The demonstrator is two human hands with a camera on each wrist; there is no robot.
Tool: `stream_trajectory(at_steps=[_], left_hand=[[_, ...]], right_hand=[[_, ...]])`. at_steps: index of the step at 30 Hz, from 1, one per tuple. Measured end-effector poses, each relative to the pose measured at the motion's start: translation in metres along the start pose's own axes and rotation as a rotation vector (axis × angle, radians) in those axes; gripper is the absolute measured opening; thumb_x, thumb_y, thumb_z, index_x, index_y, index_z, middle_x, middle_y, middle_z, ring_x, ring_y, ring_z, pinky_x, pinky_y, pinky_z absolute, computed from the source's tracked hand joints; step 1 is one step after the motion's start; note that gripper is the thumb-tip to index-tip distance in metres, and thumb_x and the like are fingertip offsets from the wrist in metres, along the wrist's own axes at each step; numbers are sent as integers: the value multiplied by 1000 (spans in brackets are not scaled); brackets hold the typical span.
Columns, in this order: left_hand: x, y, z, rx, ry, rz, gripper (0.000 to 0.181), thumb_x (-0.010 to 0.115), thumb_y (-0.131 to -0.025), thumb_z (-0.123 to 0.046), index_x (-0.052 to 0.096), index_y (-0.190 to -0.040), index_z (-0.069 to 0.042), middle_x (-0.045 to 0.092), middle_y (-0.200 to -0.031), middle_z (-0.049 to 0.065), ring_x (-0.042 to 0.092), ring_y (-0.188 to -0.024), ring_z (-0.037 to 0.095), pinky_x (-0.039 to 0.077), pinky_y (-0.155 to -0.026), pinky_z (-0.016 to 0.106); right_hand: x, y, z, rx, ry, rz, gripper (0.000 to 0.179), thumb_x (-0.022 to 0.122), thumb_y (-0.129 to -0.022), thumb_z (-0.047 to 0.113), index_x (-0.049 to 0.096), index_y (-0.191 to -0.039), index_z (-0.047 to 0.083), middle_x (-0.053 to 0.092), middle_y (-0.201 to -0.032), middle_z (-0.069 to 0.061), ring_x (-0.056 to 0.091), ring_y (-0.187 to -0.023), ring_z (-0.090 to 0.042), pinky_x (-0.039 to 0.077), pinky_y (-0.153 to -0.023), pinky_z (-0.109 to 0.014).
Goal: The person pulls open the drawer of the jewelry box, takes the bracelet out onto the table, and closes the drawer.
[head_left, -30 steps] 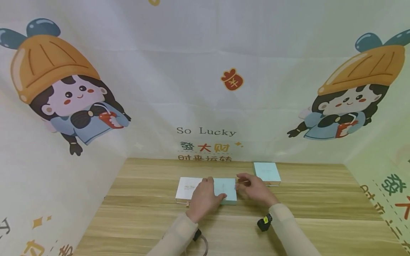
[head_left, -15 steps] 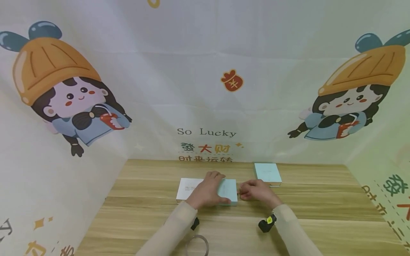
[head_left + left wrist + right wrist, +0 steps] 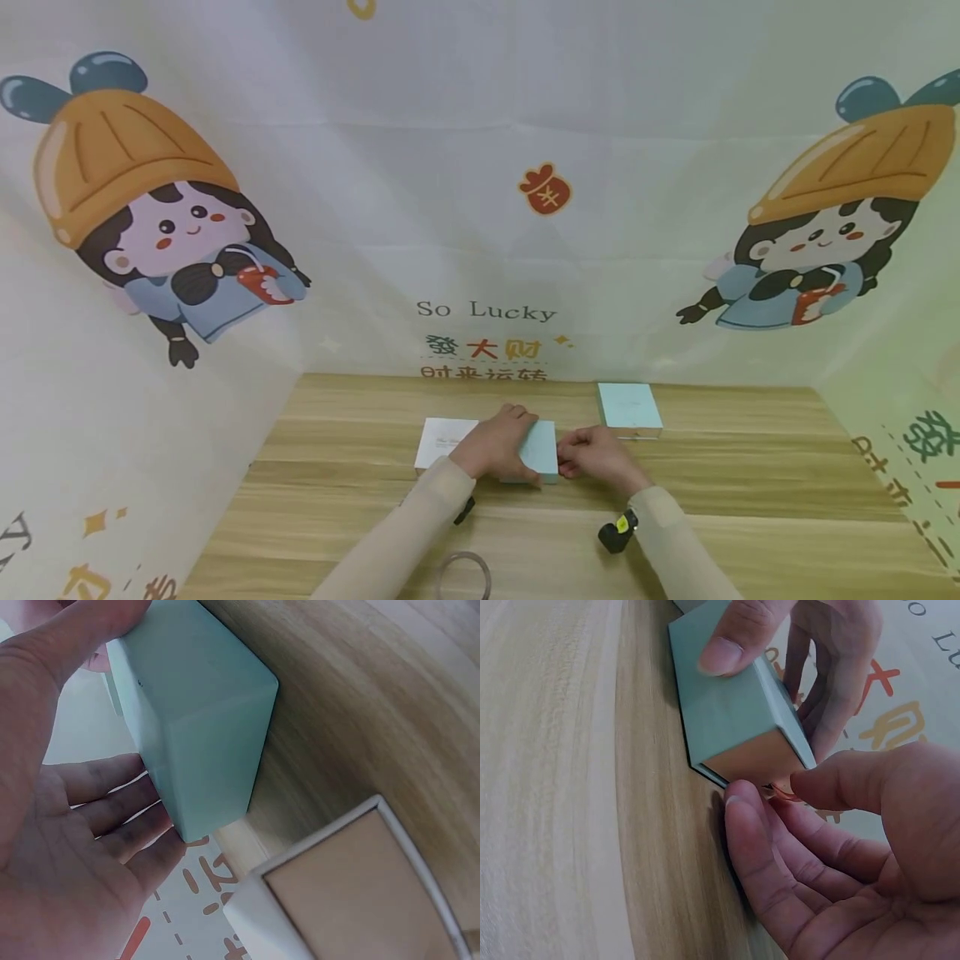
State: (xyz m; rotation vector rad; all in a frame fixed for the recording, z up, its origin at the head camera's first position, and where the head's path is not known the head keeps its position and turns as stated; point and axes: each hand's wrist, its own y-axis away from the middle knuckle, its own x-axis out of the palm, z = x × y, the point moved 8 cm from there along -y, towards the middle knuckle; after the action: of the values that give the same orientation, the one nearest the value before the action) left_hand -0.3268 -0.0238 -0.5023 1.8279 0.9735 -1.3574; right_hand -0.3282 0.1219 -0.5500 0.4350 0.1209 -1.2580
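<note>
Both sleeved forearms [image 3: 408, 529] are stretched forward, the left hand [image 3: 501, 442] arched with thumb [image 3: 79, 631] and fingers [image 3: 122, 807] held apart, the right hand [image 3: 602, 457] turned inward with thumb and fingertips [image 3: 746, 814] set close together.

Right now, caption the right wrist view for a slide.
Left hand holds a pale teal box while the right hand pinches its small ribbon.

Backdrop [image 3: 637, 275]: softly lit in the head view, its printed figures [image 3: 138, 162] stretched towards the edges.
White box [image 3: 442, 450]: its small lettering [image 3: 452, 441] is blurred there.
Worktop [image 3: 547, 750]: washed by pale glare at the left of the right wrist view.
Right hand [image 3: 877, 862]: beside it a dark shadow is cast.
</note>
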Motion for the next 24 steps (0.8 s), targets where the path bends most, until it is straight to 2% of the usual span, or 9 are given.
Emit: stream_trajectory(at_steps=[6,13,24], left_hand=[[0,-2,2,-1,-10,5,92,91,-70,-52,55,-144,-11,61,-127,2,56,-108,16,53,-88,30],[-1,-4,-1,-6,4,-7,92,93,-68,-49,56,-142,-10,61,-127,3,56,-109,17,53,-89,30],[1,-6,0,-19,23,-6,91,96,-64,-47,59,-139,-10,63,-120,1,56,-104,16,52,-88,29]], right_hand=[[2,1,5,-22,14,-22,16,63,-98,5,71,-97,-8,74,-82,-12,70,-69,-13,61,-65,-28],[-2,0,4,1,27,-104,13,62,-96,1,73,-94,-7,74,-79,-10,69,-67,-12,60,-64,-27],[-2,1,3,-14,56,-197,11,63,-91,-3,73,-87,-5,70,-73,-8,66,-62,-11,58,-58,-25]])
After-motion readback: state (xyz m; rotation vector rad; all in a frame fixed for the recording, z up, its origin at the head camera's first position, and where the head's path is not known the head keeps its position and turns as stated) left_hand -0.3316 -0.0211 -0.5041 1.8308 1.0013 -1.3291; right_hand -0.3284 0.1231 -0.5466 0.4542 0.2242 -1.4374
